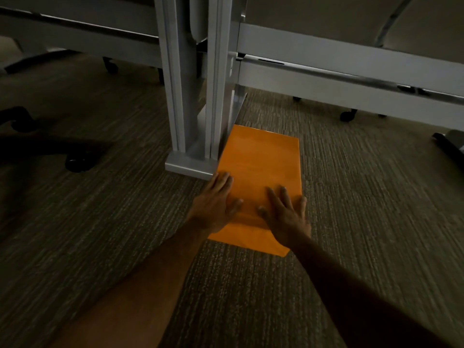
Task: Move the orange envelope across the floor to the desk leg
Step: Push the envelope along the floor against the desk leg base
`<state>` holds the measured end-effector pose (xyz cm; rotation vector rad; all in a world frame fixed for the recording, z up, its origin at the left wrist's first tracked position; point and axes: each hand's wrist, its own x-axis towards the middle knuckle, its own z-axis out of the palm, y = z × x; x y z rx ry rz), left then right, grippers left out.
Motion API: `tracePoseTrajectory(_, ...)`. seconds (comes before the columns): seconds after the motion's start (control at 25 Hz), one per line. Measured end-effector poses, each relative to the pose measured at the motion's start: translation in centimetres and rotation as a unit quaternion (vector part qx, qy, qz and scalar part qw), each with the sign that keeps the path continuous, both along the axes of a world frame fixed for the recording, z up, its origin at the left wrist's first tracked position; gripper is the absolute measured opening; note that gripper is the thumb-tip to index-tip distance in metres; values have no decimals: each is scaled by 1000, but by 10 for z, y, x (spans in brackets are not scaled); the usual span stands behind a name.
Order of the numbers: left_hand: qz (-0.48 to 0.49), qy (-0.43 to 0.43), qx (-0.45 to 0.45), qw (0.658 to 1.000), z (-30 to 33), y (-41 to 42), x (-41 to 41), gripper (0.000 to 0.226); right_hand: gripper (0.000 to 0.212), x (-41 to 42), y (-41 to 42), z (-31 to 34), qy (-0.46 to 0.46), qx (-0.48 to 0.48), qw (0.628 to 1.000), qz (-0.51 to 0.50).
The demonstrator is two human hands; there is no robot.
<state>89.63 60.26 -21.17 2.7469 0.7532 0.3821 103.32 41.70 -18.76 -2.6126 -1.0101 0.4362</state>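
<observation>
The orange envelope [261, 162] lies flat on the grey carpet, its left edge against the foot of the grey metal desk leg [193, 136]. My left hand [216, 204] rests palm down on the envelope's near left part, fingers spread, fingertips close to the leg's base. On the near right part lies my right hand [286, 212], also flat with fingers apart. Neither hand grips the envelope; both press on top of it. The near end of the envelope sticks out behind my wrists.
A black office chair base with castors [75, 162] stands at the left. Grey desk rails [351, 79] run along the back, with small castors [347, 115] under them. A dark object [449, 146] sits at the right edge. Carpet [376, 197] lies all around.
</observation>
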Motion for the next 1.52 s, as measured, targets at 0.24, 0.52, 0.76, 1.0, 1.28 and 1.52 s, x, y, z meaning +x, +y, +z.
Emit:
tracePoseTrajectory(0.24,154,-187,-217,946,-8,-15,-1,88,125,-9,-20,-10,215,299,891,-266)
tracePoseTrajectory(0.52,156,-202,-355,899,1,-20,-7,85,117,-9,-25,-5,269,293,888,-232)
tracePoseTrajectory(0.76,152,-98,-399,899,13,21,-28,87,121,-14,-7,4,333,246,895,-163)
tracePoseTrajectory(1.0,142,-120,-385,904,17,21,-9,86,109,8,4,-5,290,256,910,-150)
tracePoseTrajectory(1.28,84,-81,-94,989,11,12,-12,58,83,5,1,-13,136,198,966,-100)
tracePoseTrajectory(1.52,-64,46,27,997,-1,35,-19,84,45,12,-5,-19,-95,107,986,86)
